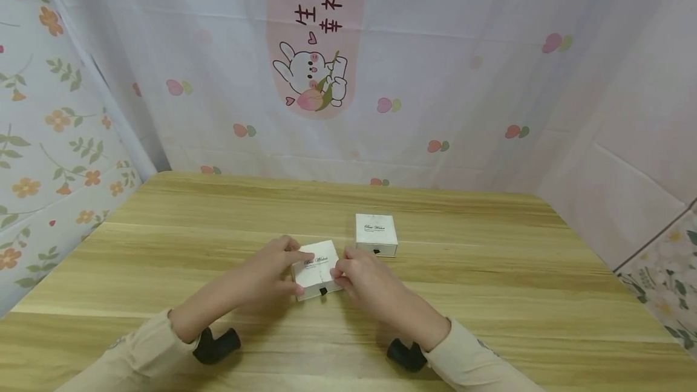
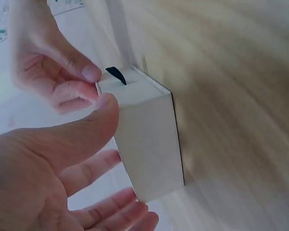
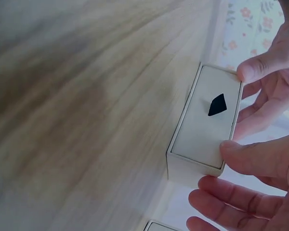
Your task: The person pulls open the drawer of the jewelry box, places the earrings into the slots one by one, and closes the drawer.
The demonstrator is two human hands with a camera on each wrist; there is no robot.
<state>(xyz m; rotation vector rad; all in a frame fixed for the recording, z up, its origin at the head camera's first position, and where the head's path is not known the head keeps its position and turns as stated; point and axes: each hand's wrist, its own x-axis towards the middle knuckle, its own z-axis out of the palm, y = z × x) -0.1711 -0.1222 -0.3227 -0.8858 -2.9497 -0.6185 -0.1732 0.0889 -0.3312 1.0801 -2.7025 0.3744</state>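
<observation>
A small white drawer-style box [image 1: 321,276] with dark script lettering on top lies on the table, slightly turned. From its front face sticks a short black pull tab [image 3: 217,105]. My left hand [image 1: 267,274] holds the box's left side, thumb at the front corner and a finger lying over the top. At the right front edge, my right hand [image 1: 373,283] pinches the box with thumb and fingers. The drawer front sits level with the sleeve in the right wrist view. Just behind the right hand stands a second, matching white box [image 1: 377,231], touched by neither hand.
Wood-grain table [image 1: 490,295] under both boxes. Black wrist-worn devices [image 1: 218,345] hang below each wrist, close over the tabletop. A white patterned curtain [image 1: 435,77] rises along the table's far edge, with flowered cloth [image 1: 60,132] on the left.
</observation>
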